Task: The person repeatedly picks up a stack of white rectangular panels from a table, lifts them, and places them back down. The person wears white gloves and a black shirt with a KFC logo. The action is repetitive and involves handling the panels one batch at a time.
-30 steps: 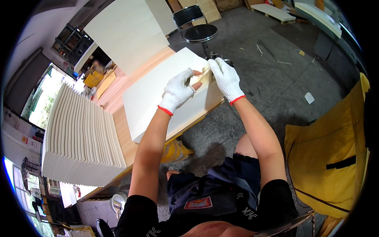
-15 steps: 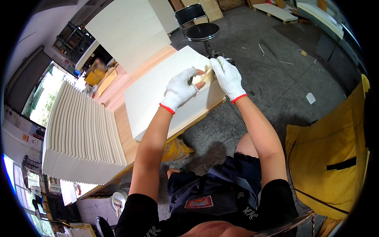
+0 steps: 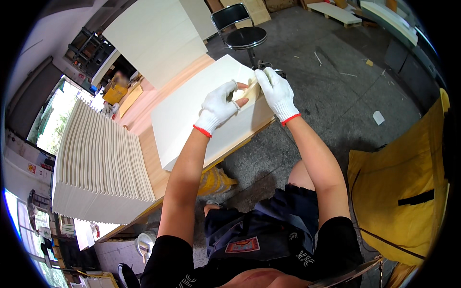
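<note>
A white rectangular panel (image 3: 192,115) lies flat on a wooden workbench (image 3: 151,165), its near corner at the bench edge. Both my hands wear white knit gloves with red cuffs. My left hand (image 3: 218,105) and my right hand (image 3: 276,91) meet over the panel's right corner. Together they grip a small pale wooden block (image 3: 250,91) that rests against the panel there. The left thumb and a bare fingertip press on the block. The right hand covers its far end.
A tall stack of white panels (image 3: 101,163) stands on the bench to the left. A large white board (image 3: 153,38) leans behind. A black stool (image 3: 242,33) stands on the concrete floor beyond. Yellow cloth (image 3: 403,182) lies at right, a yellow bag (image 3: 216,180) under the bench.
Both hands stay at the panel's corner. The fingers have shifted slightly around the block; the panel has not moved.
</note>
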A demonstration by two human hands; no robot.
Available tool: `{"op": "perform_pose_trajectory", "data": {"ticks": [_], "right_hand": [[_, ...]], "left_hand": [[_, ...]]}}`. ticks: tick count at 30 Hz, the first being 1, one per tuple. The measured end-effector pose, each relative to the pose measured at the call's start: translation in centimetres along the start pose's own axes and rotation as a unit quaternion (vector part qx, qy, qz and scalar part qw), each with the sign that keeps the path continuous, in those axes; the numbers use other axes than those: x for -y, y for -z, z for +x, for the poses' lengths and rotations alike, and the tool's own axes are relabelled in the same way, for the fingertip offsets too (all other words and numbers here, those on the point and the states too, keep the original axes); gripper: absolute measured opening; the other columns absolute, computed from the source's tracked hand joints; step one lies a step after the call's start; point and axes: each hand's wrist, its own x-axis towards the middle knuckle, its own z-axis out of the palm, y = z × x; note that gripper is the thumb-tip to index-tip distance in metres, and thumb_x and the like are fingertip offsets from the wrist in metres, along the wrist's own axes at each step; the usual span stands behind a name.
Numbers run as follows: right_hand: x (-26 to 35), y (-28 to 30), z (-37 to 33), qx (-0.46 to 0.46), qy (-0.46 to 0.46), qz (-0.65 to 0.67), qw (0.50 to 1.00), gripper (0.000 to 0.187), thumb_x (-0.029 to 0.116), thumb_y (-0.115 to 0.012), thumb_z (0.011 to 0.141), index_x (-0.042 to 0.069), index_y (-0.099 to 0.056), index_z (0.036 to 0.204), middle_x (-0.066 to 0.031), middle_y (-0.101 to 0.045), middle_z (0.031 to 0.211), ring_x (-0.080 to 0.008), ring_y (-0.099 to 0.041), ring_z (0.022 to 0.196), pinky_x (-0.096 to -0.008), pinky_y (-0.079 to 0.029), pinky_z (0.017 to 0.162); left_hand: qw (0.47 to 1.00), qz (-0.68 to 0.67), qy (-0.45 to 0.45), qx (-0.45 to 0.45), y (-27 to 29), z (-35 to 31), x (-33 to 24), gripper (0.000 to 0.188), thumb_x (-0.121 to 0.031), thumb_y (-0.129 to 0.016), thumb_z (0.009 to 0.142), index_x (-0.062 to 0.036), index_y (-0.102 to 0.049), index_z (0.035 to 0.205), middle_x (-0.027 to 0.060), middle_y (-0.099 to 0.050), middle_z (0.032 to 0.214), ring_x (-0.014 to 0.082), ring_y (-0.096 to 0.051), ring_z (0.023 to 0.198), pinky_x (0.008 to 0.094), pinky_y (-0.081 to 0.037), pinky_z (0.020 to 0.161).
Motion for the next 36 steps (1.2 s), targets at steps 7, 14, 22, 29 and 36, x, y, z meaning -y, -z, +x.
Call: {"op": "perform_pose_trajectory", "data": {"ticks": [7,14,22,29,36], "right_hand": [[0.7,0.3,-0.1,0.017,-0.011,0.008,1.000,0.052,0.056,-0.044,0.098,0.007,-0.063,0.096,-0.0203,-0.068,0.083,-0.0407,-0.067,0.083,-0.0487,-0.049,0.076],[0.0,-0.3,0.0,-0.006,0.004,-0.011,1.000,0.049,0.054,-0.043,0.099,0.008,-0.061,0.097,-0.0206,-0.068,0.083,-0.0405,-0.067,0.083,-0.0497,-0.049,0.075],[-0.2,0.0,0.0,0.002,-0.001,0.002,1.000,0.052,0.057,-0.043,0.099,0.008,-0.062,0.096,-0.0203,-0.068,0.081,-0.0401,-0.067,0.081,-0.0495,-0.049,0.074],[0.2,0.0,0.1,0.015,-0.009,-0.006,1.000,0.053,0.058,-0.044,0.098,0.008,-0.062,0.097,-0.0202,-0.068,0.081,-0.0398,-0.067,0.080,-0.0488,-0.049,0.074],[0.0,-0.2,-0.1,0.001,0.001,-0.007,1.000,0.049,0.054,-0.044,0.099,0.009,-0.062,0.097,-0.0198,-0.068,0.082,-0.0396,-0.067,0.081,-0.0486,-0.049,0.073]], "left_hand": [[0.991,-0.032,-0.100,-0.082,-0.7,0.1,1.3,0.034,-0.022,-0.062,0.095,-0.0096,-0.065,0.126,0.0104,-0.067,0.103,0.0188,-0.062,0.092,0.0312,-0.049,0.087],[0.998,0.047,-0.038,-0.021,-0.4,-0.1,-0.3,0.037,-0.034,-0.068,0.091,-0.0110,-0.067,0.120,0.0151,-0.070,0.112,0.0251,-0.067,0.102,0.0349,-0.050,0.091],[0.998,0.051,-0.037,-0.029,-0.3,-0.2,-0.7,0.033,-0.028,-0.065,0.094,-0.0115,-0.066,0.123,0.0149,-0.071,0.113,0.0249,-0.068,0.101,0.0346,-0.051,0.090],[0.992,0.016,-0.106,-0.069,-0.6,0.0,0.7,0.029,-0.019,-0.062,0.094,-0.0111,-0.066,0.122,0.0136,-0.071,0.110,0.0239,-0.067,0.098,0.0340,-0.051,0.089],[0.995,0.090,-0.039,-0.035,-0.4,-0.2,-0.9,0.034,-0.024,-0.076,0.086,-0.0112,-0.068,0.116,0.0113,-0.072,0.108,0.0214,-0.067,0.095,0.0331,-0.052,0.085]]}}
